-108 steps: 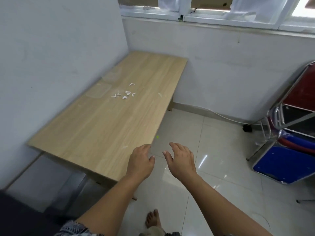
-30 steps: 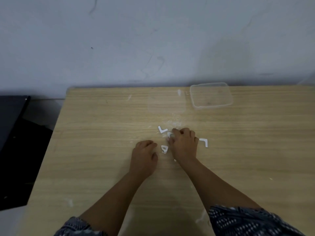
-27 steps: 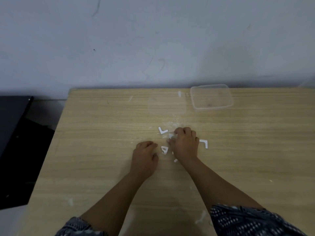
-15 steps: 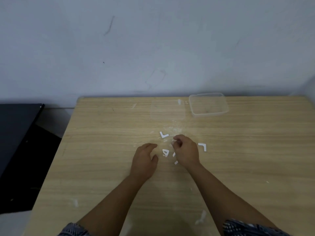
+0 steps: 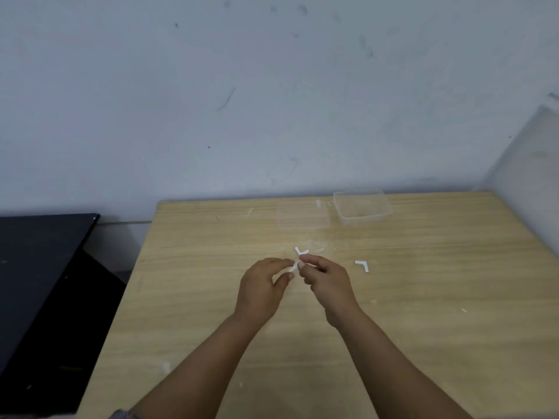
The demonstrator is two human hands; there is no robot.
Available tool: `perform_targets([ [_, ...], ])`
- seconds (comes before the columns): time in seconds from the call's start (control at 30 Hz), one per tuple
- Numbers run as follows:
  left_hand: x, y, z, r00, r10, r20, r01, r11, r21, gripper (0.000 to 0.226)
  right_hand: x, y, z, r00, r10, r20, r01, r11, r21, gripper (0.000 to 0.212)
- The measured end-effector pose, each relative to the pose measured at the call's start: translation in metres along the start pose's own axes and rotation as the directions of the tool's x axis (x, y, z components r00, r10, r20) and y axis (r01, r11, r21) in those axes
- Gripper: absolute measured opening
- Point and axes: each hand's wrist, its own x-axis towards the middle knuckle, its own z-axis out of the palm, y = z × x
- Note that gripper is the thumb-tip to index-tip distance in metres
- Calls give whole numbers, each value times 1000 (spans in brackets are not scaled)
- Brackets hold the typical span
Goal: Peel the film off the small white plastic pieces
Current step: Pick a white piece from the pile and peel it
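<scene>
Plain indoor room, scuffed white wall (image 5: 272, 101), wooden table (image 5: 423, 313) (bare workspace)

Left hand (image 5: 262, 284) fingers loosely curled; right hand (image 5: 325, 278) in pinching grip, fingertips nearly meeting

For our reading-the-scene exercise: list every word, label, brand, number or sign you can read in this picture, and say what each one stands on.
None can be read.
The clear plastic container, its flat lid, the white L-shaped pieces and the wooden table show no print.
The wall bears only scuffs and scratches, not writing.
</scene>
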Motion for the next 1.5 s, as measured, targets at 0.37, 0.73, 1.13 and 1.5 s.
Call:
perform_targets([
  [0.37, -25, 18, -33, 970, -241, 21, 238, 936, -259, 13, -49, 1, 21, 994, -113, 6, 113, 993, -19, 13],
  [0.73, -3, 47, -37, 987, -138, -84, 120, 974, -191, 24, -43, -29, 10, 977, -215, 7, 215, 977, 6, 9],
  [1.13, 62, 105, -60, 938, 251, -241, -266, 963, -32, 25, -33, -110, -1, 913, -407, 11, 404, 910, 87, 8],
  [1.5, 75, 124, -59, 874, 380, -302, -360, 925, 123, 26, -30, -131, -6, 905, -425, -21, 424, 899, 111, 7],
])
